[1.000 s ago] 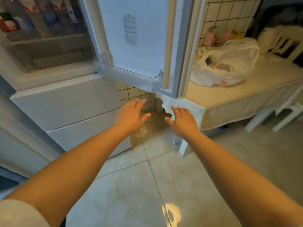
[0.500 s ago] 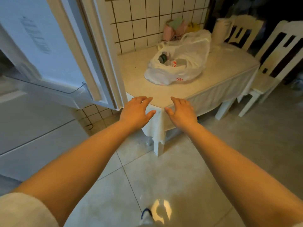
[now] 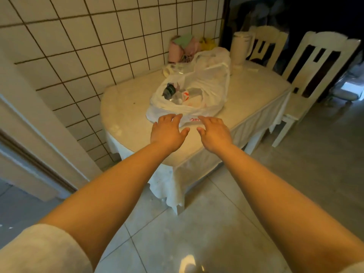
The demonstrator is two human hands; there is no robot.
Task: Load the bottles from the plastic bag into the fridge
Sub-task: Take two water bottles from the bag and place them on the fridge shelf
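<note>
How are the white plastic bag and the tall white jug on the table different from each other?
The plastic bag lies slumped and crumpled near the front of the table; the jug stands upright at the back, by a chair. The bag is soft, thin and open at the top, showing bottles inside; the jug is rigid and its contents are hidden. The bag spreads wide and low; the jug is narrow and tall. Both are whitish and rest on the same table.

No legible text. Red print on the near side of the white plastic bag is too blurred to read; a red-and-white label inside it is likewise unreadable.
</note>
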